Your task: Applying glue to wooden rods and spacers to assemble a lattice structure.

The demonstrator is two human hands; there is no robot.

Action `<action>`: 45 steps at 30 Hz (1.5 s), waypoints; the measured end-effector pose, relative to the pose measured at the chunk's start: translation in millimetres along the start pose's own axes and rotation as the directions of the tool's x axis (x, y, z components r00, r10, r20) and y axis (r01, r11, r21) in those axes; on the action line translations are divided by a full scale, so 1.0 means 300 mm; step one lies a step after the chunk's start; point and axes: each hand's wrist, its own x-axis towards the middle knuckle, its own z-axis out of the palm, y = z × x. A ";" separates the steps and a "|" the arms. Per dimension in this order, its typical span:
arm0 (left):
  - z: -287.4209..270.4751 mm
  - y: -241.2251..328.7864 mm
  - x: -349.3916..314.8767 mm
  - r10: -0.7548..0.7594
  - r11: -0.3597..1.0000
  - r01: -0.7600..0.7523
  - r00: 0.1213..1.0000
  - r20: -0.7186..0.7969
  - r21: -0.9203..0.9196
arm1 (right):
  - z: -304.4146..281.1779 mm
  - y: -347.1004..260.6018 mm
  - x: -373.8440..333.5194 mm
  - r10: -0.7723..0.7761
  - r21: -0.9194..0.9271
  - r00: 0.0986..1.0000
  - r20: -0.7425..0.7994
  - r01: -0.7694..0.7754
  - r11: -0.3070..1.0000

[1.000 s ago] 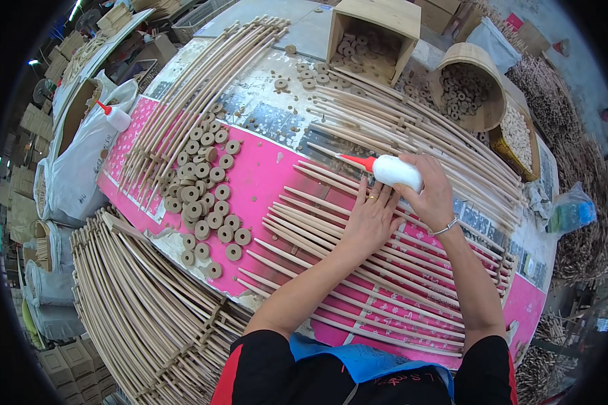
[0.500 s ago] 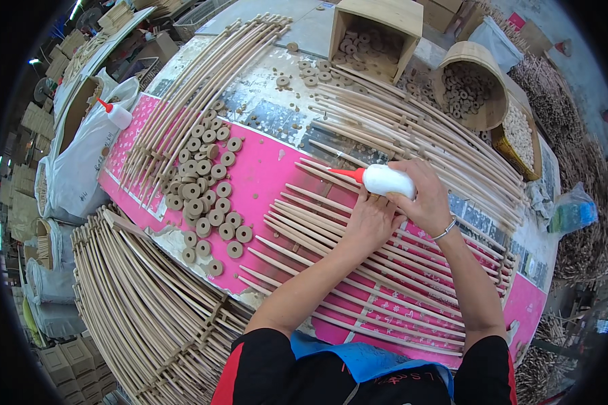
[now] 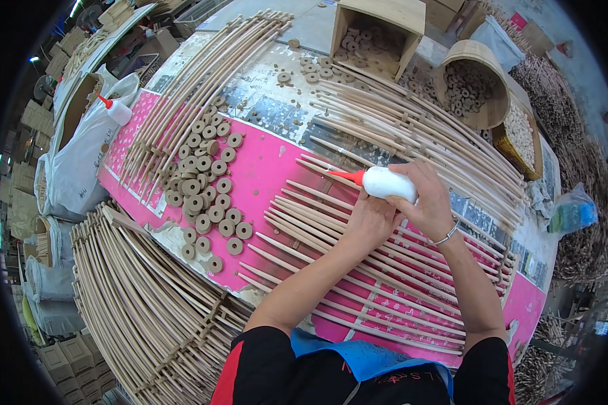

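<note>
My right hand (image 3: pixel 428 202) is closed round a white squeeze bottle (image 3: pixel 388 183) with a red nozzle (image 3: pixel 346 177). The bottle lies sideways, its nozzle aimed left over the tips of some thin wooden sticks (image 3: pixel 304 210). Just below the bottle is my left hand (image 3: pixel 371 223), its fingers curled in against the right hand. Whatever those left fingers hold, if anything, is hidden. Under both forearms the tapered sticks lie side by side on a pink sheet (image 3: pixel 267 172). To their left sits a heap of round wooden rings with centre holes (image 3: pixel 203 169).
More sticks (image 3: pixel 209 88) lie at the far left, and a large stack (image 3: pixel 142 290) stands at the near left. A wooden box (image 3: pixel 378 40), a tipped wooden bucket (image 3: pixel 476 88) and a basket of pale pieces (image 3: pixel 518 142) stand at the back right. A second glue bottle (image 3: pixel 119 113) is far left.
Almost nothing differs. The bottle and both hands have shifted very slightly, with the nozzle still over the stick tips.
</note>
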 end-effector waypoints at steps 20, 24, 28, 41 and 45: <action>0.017 -0.001 -0.021 0.076 0.991 -0.054 0.980 -0.186 0.120 | -0.010 -0.045 -0.018 -0.071 0.054 0.992 0.100 0.066 0.996; 0.019 -0.003 -0.018 0.076 0.991 -0.055 0.981 -0.176 0.123 | -0.013 -0.051 -0.017 -0.079 0.045 0.992 0.103 0.075 0.996; 0.021 -0.002 0.001 0.054 0.994 -0.040 0.989 -0.139 0.104 | -0.029 -0.064 -0.018 -0.087 0.035 0.992 0.097 0.084 0.996; 0.015 0.000 0.012 0.037 0.984 -0.037 0.999 -0.001 0.176 | -0.025 -0.092 -0.010 -0.130 0.032 0.981 0.142 0.127 0.991; 0.020 -0.007 -0.003 0.076 0.995 -0.064 0.986 -0.148 0.083 | -0.039 -0.105 -0.019 -0.122 0.054 0.981 0.150 0.115 0.992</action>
